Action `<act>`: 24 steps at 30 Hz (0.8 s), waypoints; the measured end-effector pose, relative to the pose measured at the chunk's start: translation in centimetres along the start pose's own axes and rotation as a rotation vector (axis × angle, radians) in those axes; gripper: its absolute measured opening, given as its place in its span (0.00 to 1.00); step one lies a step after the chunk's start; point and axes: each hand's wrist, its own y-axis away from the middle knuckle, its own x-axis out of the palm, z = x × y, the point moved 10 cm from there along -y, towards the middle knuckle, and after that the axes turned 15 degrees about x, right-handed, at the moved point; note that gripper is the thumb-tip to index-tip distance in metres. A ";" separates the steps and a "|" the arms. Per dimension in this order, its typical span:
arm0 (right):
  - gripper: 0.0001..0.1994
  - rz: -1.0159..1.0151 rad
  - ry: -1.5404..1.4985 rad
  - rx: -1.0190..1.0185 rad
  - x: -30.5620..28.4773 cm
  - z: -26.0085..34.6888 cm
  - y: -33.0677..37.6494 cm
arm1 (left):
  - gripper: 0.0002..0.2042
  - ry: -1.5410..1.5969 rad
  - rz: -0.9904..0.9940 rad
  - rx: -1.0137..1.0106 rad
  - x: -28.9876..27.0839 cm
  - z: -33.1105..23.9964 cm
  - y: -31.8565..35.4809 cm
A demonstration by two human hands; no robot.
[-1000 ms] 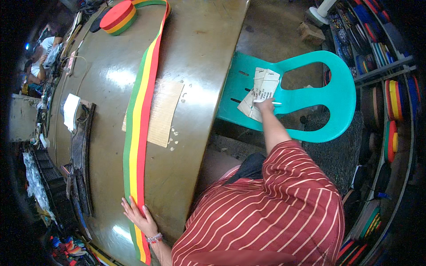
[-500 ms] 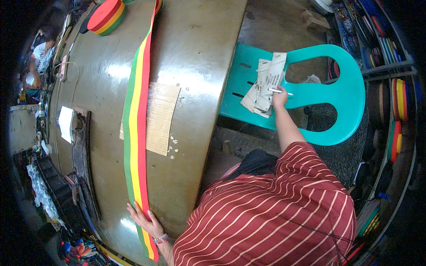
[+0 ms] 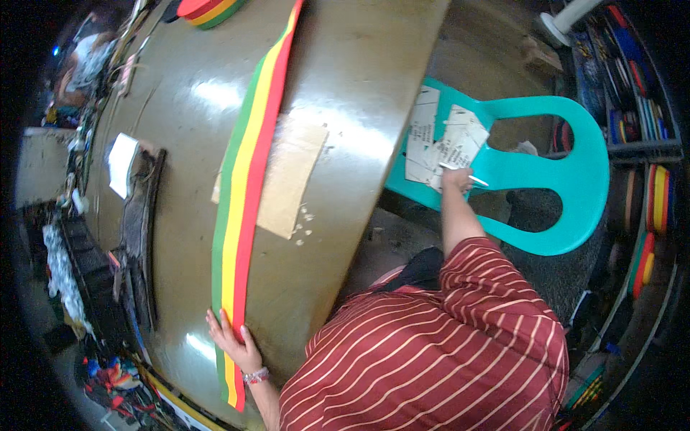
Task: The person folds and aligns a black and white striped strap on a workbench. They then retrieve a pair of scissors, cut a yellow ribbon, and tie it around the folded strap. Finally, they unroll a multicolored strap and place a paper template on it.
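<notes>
A long green, yellow and red striped webbing strap runs lengthwise over the brown table. Near its close end my left hand lies flat on it, fingers stretched and somewhat apart, a beaded bracelet at the wrist. My right hand is out over the teal plastic chair, closed around a slim white pen. Its fingers touch the lower end of a pale paper piece with handwriting. Another marked paper piece lies beside it on the seat. Whether the fingers also grip the paper, I cannot tell.
A corrugated cardboard piece lies partly beneath the strap, with small scraps beside it. A striped webbing roll sits at the far end. Shelves with webbing rolls line the right. Another person is at the far left.
The paper pieces on the chair have spread apart, one now turned and tilted near my right hand. My left hand stays on the strap. The whole view has shifted slightly.
</notes>
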 end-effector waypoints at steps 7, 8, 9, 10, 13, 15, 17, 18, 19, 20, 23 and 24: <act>0.11 0.089 -0.687 -0.249 -4.3 4.6 -4.9 | 0.26 -0.004 0.007 -0.026 0.1 0.5 0.1; 0.09 0.208 -0.913 -0.234 -6.1 6.0 -4.2 | 0.26 -0.002 0.022 -0.040 0.2 0.7 0.3; 0.08 0.390 -1.202 -0.452 -10.2 9.7 -1.9 | 0.26 0.016 0.011 -0.055 0.1 0.8 0.5; 0.11 0.576 -1.494 -0.714 -15.3 12.5 1.8 | 0.26 0.009 0.018 -0.060 0.1 0.8 0.4; 0.12 0.564 -1.440 -1.003 -27.6 16.5 14.6 | 0.26 0.009 0.028 -0.052 0.1 0.1 -0.3; 0.14 0.771 -1.265 -1.351 -32.8 16.3 27.4 | 0.26 -0.017 0.010 -0.029 -0.3 -0.5 -1.2; 0.14 1.022 -0.990 -1.581 -32.7 12.0 40.7 | 0.25 0.136 -0.080 0.001 -1.2 -0.4 -1.3; 0.13 1.150 -0.850 -1.590 -31.1 9.7 46.5 | 0.25 0.301 -0.151 0.016 -1.9 -0.1 -0.9; 0.11 1.077 -0.589 -1.806 -30.1 5.5 52.3 | 0.24 0.463 -0.240 0.034 -2.9 0.4 -0.2; 0.10 1.040 -0.382 -1.896 -28.7 1.7 56.5 | 0.25 0.793 -0.383 -0.063 -3.6 2.2 1.4; 0.08 1.009 -0.095 -2.171 -26.1 -7.6 65.5 | 0.32 1.660 -0.776 -0.253 -5.2 6.9 7.3; 0.08 0.997 -0.091 -2.310 -26.1 -10.0 68.0 | 0.32 1.671 -0.804 -0.280 -5.9 7.8 8.9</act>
